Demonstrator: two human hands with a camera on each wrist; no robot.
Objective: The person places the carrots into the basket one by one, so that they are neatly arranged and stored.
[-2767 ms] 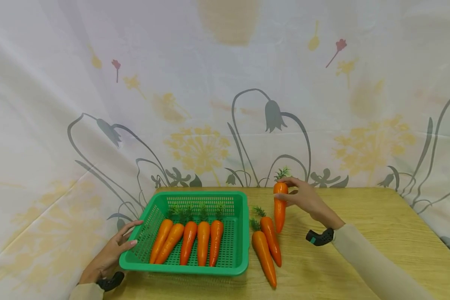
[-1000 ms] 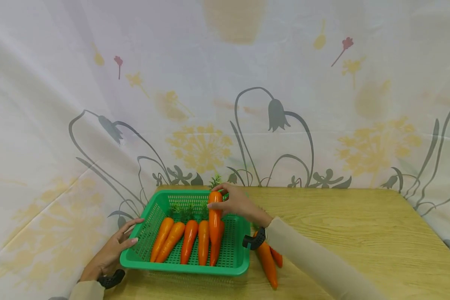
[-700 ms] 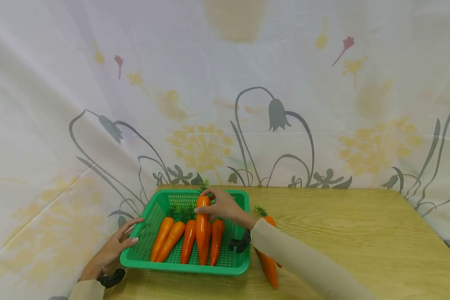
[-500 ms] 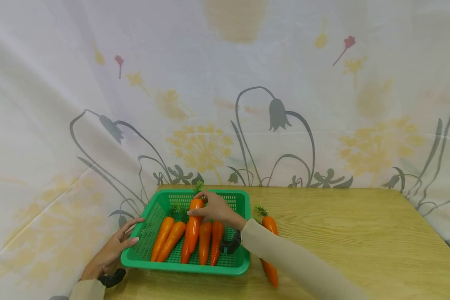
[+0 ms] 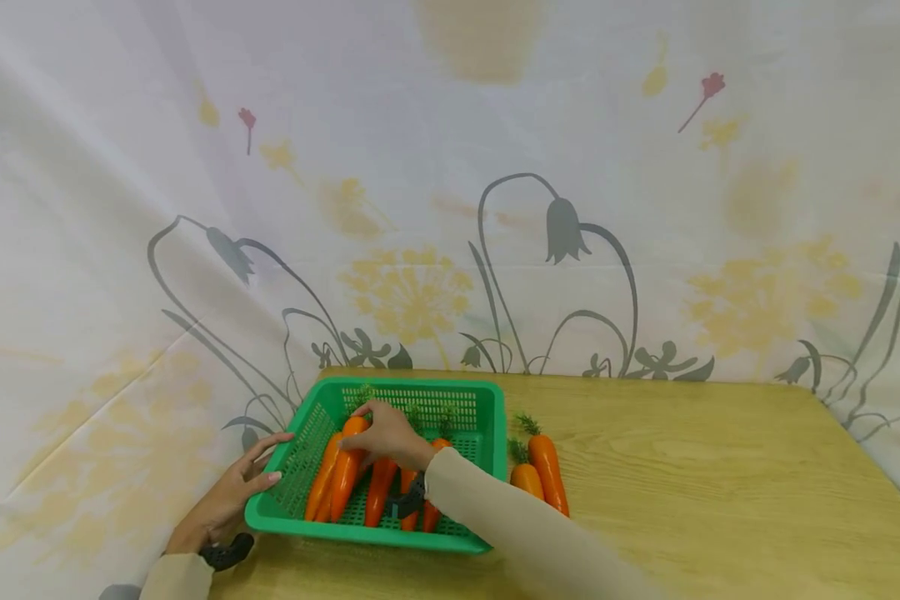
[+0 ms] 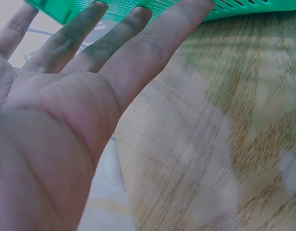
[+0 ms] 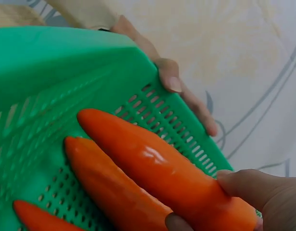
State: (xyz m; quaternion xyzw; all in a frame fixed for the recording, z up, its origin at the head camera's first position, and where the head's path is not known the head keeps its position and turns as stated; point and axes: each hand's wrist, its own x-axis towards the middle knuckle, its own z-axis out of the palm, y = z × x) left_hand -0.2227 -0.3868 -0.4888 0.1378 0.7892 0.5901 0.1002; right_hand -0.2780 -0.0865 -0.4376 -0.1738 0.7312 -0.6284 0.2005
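My right hand (image 5: pixel 390 435) pinches an orange carrot (image 5: pixel 347 471) near its leafy end, thumb on one side and fingers on the other. That carrot is tilted inside the left part of a green plastic basket (image 5: pixel 499 450), overlapping the carrots at that end. In the right wrist view the held carrot (image 7: pixel 157 168) lies close over another carrot (image 7: pixel 104 183). Several more carrots (image 5: pixel 380 493) lie side by side in the basket, partly hidden by my right hand and wrist. My left hand (image 5: pixel 232 492) rests against the basket's left rim, its fingers (image 6: pixel 148 50) mostly straight.
Two carrots (image 5: pixel 546 471) with green tops lie on the wooden table (image 5: pixel 682 475) to the right of the basket, their lower ends behind my right sleeve (image 5: pixel 510 517). A flower-patterned cloth (image 5: pixel 420 208) hangs behind the table and along its left side.
My right hand has brought the carrot from the table on the right, across the basket, and down into its left end. My left hand stays at the left rim.
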